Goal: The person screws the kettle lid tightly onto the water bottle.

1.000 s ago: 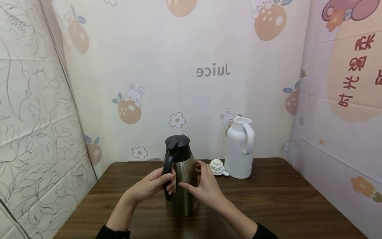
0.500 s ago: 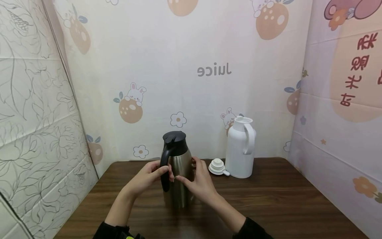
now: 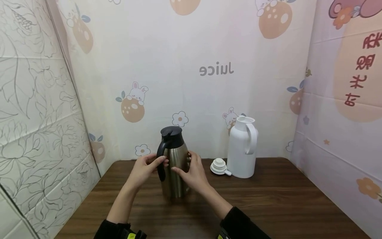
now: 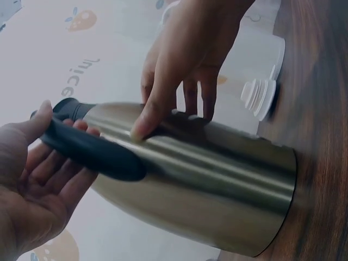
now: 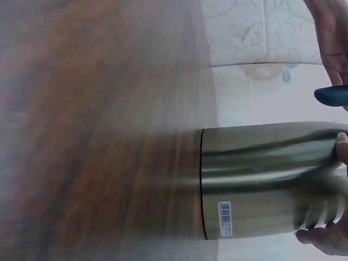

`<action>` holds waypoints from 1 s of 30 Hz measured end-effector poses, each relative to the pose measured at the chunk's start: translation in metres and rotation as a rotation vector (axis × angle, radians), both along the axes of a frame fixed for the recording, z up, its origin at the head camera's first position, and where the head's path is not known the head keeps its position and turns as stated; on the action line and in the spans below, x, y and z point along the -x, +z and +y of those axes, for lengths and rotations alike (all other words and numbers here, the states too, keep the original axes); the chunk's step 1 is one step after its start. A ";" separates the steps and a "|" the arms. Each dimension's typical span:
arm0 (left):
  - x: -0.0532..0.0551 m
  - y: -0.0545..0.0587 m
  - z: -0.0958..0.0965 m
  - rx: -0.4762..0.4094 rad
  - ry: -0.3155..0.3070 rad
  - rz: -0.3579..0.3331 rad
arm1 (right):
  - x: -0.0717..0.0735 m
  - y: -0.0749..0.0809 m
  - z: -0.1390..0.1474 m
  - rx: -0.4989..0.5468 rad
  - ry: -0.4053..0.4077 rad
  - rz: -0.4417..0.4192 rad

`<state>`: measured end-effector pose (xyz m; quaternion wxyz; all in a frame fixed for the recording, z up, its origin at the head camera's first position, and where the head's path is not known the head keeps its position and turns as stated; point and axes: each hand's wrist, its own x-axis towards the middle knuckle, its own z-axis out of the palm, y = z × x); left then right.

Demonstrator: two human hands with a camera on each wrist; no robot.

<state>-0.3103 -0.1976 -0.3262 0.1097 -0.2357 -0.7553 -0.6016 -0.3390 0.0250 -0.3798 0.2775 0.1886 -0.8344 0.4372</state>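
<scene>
- Gripping the flask [image 3: 174, 182] with two hands, slightly left of the scene's middle, upright at the far half of the table [image 3: 268, 192].
- Holding the black handle [image 3: 161, 173] in the left hand [image 3: 146, 167], on the flask's near left side; hooking fingers round from one side and laying the thumb on the other, close to the upper end.
- Narrow in that left grip, with the handle across the fingers and apart from the palm in the left wrist view.
- Clasping the steel body in the right hand [image 3: 194, 172]; touching the near face with the thumb and reaching round the right side with spread fingers.
- Wide in that right grip, spanning much of the body at its upper half, with a gap between palm and steel.
- Down at the table by the look of the base; cannot tell whether quite touching.
- On top of the flask, a black lid [image 3: 172, 133]; low on the body, a white label [image 5: 225, 218] with a barcode.
- At far right, well apart from the flask, an upright white jug [image 3: 240, 156], with a loop [image 3: 253, 141] on the near right side.
- Between flask and jug, just left of the latter, a white stopper [image 3: 219, 166] on the table.
- At the near edge, black sleeves [image 3: 243, 224] above both wrists.
- Behind everything, a printed wall [image 3: 167, 66].
</scene>
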 end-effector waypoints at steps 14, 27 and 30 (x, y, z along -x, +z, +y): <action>0.019 -0.004 0.002 -0.063 0.238 0.112 | 0.043 0.001 -0.022 0.005 0.026 -0.039; 0.051 -0.009 -0.007 -0.031 0.365 0.247 | 0.071 0.007 -0.039 -0.006 0.038 -0.076; 0.056 -0.008 -0.009 -0.003 0.377 0.253 | 0.076 0.007 -0.043 0.012 0.022 -0.094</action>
